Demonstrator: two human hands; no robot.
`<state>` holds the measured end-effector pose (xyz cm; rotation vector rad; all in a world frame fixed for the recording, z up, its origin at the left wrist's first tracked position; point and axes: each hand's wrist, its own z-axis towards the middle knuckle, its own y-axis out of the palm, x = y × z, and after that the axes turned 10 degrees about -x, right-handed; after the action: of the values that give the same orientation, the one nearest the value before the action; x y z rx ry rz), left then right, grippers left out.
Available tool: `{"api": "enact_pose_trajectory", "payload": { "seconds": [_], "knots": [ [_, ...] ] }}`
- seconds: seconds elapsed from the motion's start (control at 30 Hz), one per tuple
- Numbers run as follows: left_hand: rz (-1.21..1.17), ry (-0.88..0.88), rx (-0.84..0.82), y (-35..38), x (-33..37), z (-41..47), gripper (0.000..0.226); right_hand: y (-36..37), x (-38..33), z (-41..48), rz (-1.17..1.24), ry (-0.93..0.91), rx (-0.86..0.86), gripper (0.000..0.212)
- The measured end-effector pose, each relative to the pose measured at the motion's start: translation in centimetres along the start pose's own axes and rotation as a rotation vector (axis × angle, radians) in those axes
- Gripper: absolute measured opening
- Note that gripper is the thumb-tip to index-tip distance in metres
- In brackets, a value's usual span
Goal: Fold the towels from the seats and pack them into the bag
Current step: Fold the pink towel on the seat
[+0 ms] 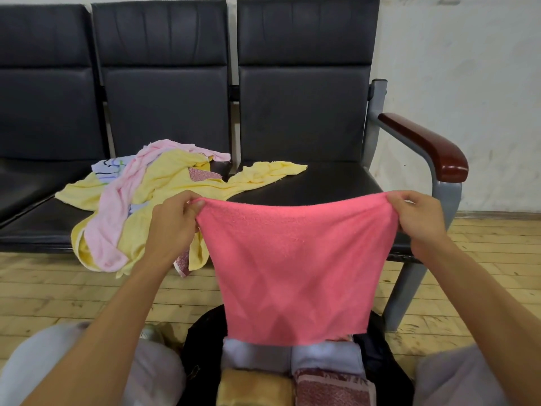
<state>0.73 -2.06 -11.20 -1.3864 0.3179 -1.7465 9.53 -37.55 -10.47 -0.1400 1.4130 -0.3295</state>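
Note:
A coral pink towel (295, 268) hangs stretched in the air in front of the seats. My left hand (172, 227) pinches its upper left corner and my right hand (421, 221) pinches its upper right corner. Its lower edge dangles over the open black bag (202, 341) on the floor between my knees. Inside the bag lie folded towels: pale lilac ones (325, 357), a tan one (254, 388) and a maroon patterned one (330, 391). A heap of unfolded towels (164, 183), yellow, light pink and striped, lies on the middle seat and spills over its front edge.
A row of black padded seats (304, 112) stands against a white wall. The right seat has a dark red armrest (424, 145) on a grey metal frame. The floor (58, 291) is worn wooden boards. My knees in pale trousers flank the bag.

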Motion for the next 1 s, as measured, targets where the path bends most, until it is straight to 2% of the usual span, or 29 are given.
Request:
{"api": "enact_pose_trajectory", "payload": {
  "seconds": [0.1,0.27,0.4,0.53,0.6,0.67,0.77,0.83,0.93,1.0],
  "knots": [
    [-0.008,-0.019,0.010,0.07,0.09,-0.03,0.015,-0.32,0.01,0.04,0.137,0.069,-0.043,0.017],
    [-0.086,-0.048,-0.019,0.12,0.18,0.09,0.013,-0.59,0.09,-0.05,0.157,0.084,-0.063,0.017],
    [-0.447,-0.149,-0.033,0.23,0.71,0.23,0.013,-0.67,-0.13,-0.32,0.222,0.065,-0.081,0.019],
    [-0.750,-0.325,-0.004,0.23,0.76,0.51,0.016,-0.84,-0.07,-0.26,0.266,0.039,-0.129,0.008],
    [-0.897,-0.396,-0.019,-0.02,0.61,0.66,0.022,-0.92,0.05,-0.14,0.243,0.027,-0.144,0.012],
    [-0.974,-0.388,-0.087,-0.34,0.52,0.64,0.017,-0.97,0.16,-0.03,0.244,0.026,-0.156,0.019],
    [-0.850,-0.271,-0.124,-0.26,0.57,0.50,0.032,-0.96,0.24,0.03,0.242,0.029,-0.194,0.029],
    [-0.581,-0.180,-0.035,-0.17,0.69,0.33,0.040,-0.88,0.12,-0.02,0.193,0.015,-0.192,0.037],
    [-0.067,-0.053,0.051,-0.07,0.63,0.25,0.035,-0.76,-0.02,-0.15,-0.008,-0.069,-0.144,0.043],
    [0.073,-0.014,0.058,0.14,0.40,0.23,0.030,-0.65,0.06,-0.20,-0.170,-0.116,-0.109,0.039]
  ]
}}
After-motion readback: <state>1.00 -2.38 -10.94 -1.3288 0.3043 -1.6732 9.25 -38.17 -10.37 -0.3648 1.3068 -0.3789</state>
